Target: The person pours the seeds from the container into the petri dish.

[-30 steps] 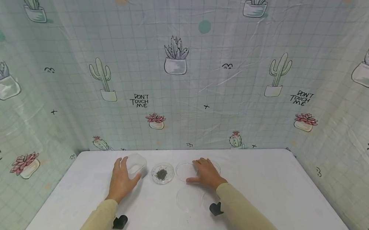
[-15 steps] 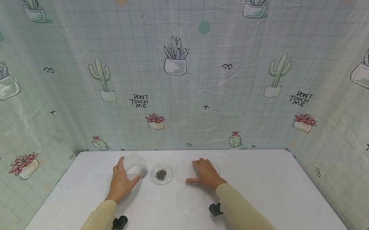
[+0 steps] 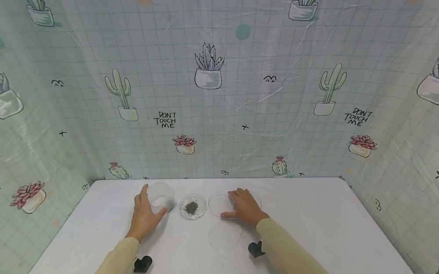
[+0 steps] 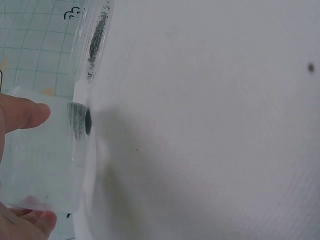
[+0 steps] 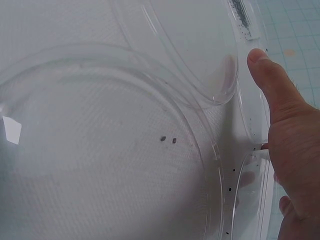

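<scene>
My left hand (image 3: pixel 144 217) grips a translucent plastic tub (image 3: pixel 162 196), thumb on the near side and fingers around the far side. Dark grains show low in the tub in the left wrist view. Right of it stands a clear petri dish (image 3: pixel 192 207) with a heap of dark grains (image 3: pixel 191 208). My right hand (image 3: pixel 246 207) is spread over the back dishes, thumb straight out at the rim of one clear dish (image 3: pixel 219 205). Its fingers reach over toward another dish (image 3: pixel 257 198), which they partly hide.
Nearer to me lie a clear dish (image 3: pixel 224 238) and another dish (image 3: pixel 245 239), partly hidden by the right wrist's black mount (image 3: pixel 256 249). A few dark specks (image 5: pixel 174 140) show at the large dish in the right wrist view. A cactus-print curtain (image 3: pixel 218 124) hangs behind the white table (image 3: pixel 193 272).
The fingers of my left hand have drawn together against the tub's far side. The right hand and the dishes have stayed in place.
</scene>
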Tool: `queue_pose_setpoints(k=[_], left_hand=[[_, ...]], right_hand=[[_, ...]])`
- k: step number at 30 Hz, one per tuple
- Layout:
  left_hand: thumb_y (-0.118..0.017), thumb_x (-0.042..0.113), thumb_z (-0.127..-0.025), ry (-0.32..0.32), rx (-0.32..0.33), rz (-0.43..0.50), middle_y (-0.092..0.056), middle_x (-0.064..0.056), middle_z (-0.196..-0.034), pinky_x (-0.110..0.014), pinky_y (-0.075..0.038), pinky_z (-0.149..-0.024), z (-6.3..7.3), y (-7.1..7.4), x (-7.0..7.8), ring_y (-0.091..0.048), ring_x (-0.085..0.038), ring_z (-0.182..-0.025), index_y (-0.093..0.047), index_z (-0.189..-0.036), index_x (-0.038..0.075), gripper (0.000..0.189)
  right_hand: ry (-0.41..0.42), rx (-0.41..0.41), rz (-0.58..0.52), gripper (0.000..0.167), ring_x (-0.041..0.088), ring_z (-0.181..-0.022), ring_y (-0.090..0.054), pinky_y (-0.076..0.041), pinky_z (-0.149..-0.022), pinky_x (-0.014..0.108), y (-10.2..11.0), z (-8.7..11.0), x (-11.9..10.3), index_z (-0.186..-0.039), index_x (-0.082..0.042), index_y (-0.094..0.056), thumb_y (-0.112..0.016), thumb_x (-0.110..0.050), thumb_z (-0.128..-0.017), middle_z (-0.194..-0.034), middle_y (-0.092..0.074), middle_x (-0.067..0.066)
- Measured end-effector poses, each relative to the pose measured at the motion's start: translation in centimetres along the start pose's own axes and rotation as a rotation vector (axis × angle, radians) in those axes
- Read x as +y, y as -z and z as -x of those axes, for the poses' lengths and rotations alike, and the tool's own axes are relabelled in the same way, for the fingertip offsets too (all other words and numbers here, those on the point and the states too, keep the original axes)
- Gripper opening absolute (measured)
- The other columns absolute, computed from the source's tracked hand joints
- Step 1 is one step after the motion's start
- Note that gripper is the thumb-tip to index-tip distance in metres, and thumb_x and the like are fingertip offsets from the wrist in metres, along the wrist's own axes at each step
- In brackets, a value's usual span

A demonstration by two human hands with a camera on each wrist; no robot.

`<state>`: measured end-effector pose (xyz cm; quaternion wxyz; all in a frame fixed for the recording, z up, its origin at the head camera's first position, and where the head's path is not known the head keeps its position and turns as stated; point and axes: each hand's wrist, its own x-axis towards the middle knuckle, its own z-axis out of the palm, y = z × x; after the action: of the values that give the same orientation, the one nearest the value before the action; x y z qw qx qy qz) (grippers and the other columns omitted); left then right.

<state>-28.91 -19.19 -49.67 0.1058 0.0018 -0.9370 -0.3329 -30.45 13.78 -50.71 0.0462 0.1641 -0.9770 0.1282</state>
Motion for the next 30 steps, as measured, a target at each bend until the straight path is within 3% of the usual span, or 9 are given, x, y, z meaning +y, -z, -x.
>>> queue_pose_setpoints(k=[14, 30], left_hand=[[-0.077, 0.023, -0.08, -0.021, 0.035, -0.023, -0.027, -0.031, -0.141, -0.061, -0.037, -0.107, -0.2, 0.0, 1.1, -0.038, -0.048, -0.129, -0.006, -0.154, 0.006, 0.103], [-0.081, 0.02, -0.075, -0.107, 0.064, 0.039, -0.029, -0.028, -0.144, -0.059, -0.033, -0.112, -0.4, 0.0, 2.3, -0.037, -0.045, -0.133, -0.011, -0.151, 0.001, 0.105]], right_hand=[[0.011, 0.002, 0.01, 0.088, 0.028, -0.129, -0.05, -0.032, -0.117, 0.051, -0.2, -0.2, 0.1, -0.134, -0.003, -0.055, -0.072, -0.063, -0.072, -0.131, -0.06, 0.012], [-0.003, -0.006, 0.008, 0.087, 0.028, -0.132, -0.048, -0.031, -0.118, 0.049, -0.5, -0.3, 0.2, -0.135, -0.004, -0.054, -0.073, -0.061, -0.072, -0.134, -0.059, 0.011]])
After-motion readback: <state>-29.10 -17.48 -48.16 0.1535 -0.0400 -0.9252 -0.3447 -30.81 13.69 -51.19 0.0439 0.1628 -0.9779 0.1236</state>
